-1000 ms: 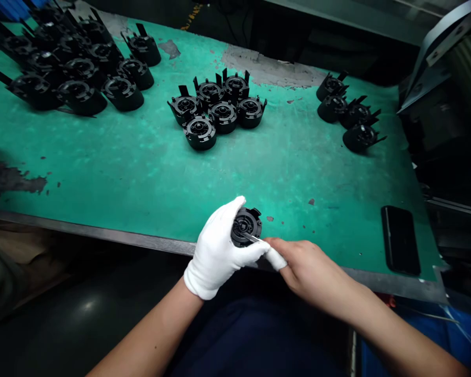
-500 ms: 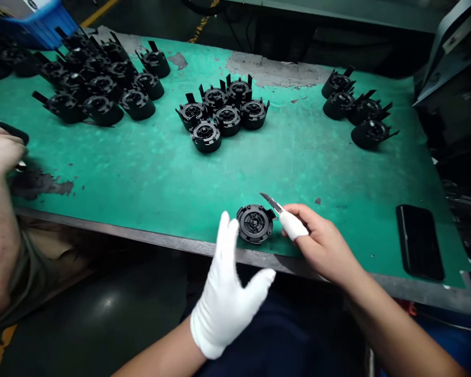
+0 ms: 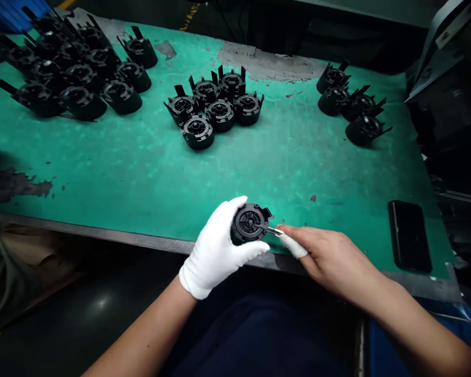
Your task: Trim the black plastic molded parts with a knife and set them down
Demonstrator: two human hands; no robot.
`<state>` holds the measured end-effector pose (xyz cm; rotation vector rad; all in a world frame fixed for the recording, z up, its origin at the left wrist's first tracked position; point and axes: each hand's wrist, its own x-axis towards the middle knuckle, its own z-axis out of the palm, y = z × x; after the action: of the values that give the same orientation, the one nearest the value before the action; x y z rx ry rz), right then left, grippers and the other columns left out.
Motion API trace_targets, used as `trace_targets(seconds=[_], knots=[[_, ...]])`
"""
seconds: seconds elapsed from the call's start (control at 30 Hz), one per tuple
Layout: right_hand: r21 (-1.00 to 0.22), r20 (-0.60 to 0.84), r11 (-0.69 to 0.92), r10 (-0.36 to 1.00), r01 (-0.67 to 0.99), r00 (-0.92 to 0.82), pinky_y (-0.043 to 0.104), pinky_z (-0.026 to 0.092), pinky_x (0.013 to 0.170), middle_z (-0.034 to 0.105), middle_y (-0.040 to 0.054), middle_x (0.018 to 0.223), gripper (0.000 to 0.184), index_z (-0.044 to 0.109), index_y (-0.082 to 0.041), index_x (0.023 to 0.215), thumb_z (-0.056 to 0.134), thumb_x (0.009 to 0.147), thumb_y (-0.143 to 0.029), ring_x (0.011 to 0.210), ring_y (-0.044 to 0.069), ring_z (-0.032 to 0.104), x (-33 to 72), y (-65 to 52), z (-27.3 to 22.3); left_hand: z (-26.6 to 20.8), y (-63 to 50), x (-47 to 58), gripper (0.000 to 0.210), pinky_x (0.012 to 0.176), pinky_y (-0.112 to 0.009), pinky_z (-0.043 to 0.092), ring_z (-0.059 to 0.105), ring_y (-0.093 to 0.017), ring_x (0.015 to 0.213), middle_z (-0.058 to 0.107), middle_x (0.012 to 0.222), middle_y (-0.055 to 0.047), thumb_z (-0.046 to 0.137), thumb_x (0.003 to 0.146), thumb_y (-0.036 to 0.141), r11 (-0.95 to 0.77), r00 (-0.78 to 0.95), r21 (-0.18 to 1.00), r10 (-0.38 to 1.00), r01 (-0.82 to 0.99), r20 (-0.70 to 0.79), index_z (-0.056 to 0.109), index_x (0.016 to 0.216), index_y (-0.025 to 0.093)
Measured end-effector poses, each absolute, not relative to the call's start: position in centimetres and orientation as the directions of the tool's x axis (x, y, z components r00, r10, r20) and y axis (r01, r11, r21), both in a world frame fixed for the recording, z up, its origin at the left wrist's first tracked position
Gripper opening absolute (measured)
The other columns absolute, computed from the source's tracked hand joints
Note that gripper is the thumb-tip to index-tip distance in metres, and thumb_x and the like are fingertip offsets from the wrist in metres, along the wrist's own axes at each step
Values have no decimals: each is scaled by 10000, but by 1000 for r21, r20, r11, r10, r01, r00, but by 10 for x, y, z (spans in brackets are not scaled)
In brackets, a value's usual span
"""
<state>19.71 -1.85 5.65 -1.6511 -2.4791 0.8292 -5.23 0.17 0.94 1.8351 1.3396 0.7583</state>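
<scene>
A round black plastic part (image 3: 249, 222), with a molded face and a tab at its upper right, stands at the near edge of the green table. Around its left side curl the white-gloved fingers of my left hand (image 3: 220, 246), thumb along the near side. My right hand (image 3: 329, 251), bare apart from a white cover on the thumb, grips a craft knife (image 3: 273, 230). The blade points left over the face of the part, near its center. Whether the tip touches the plastic I cannot tell.
Similar black parts form a middle cluster (image 3: 220, 112), a larger group (image 3: 78, 78) at the far left and a small group (image 3: 353, 104) at the right. A black phone (image 3: 410, 235) lies near the right edge. A blue crate (image 3: 13, 15) shows at the upper left.
My left hand has closed around the black part. My right hand has brought the knife blade down over its face. The other person's hand at the left has mostly left the view.
</scene>
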Motion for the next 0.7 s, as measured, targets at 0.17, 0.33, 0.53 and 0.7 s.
trace_targets(seconds=[0.17,0.33,0.53,0.7], knots=[[-468,-122,281,918,838,-376,381,569,983,708,63,1314,414,640,-204,1342,439,980,-205,1135,235,705,199,-14,64,10,2,-52,896,1159,-497,441,540,-323,1350,549,1458,-135,819,726,588,-216,284,826,956,521,71,434,1443,213],[-397,-212,318,881,861,-423,465,617,878,714,63,1300,457,611,-235,1383,441,961,-192,1066,286,731,192,-14,56,10,3,-52,886,1156,-476,443,552,-311,1335,571,1430,-125,818,728,589,-217,282,826,956,520,73,438,1429,205],[-487,-248,246,881,838,-402,410,595,952,703,74,1318,475,600,-188,1386,421,948,-149,1130,255,710,180,-36,52,8,-1,-50,878,1148,-427,446,565,-281,1316,588,1404,-100,819,716,607,-224,254,835,961,503,105,445,1411,224],[-531,-209,197,912,824,-352,385,586,971,704,57,1318,435,630,-208,1352,432,967,-173,1158,239,697,181,-41,55,6,-3,-44,855,1101,-432,481,607,-281,1254,614,1359,-101,837,699,596,-236,211,837,966,493,148,460,1375,232]])
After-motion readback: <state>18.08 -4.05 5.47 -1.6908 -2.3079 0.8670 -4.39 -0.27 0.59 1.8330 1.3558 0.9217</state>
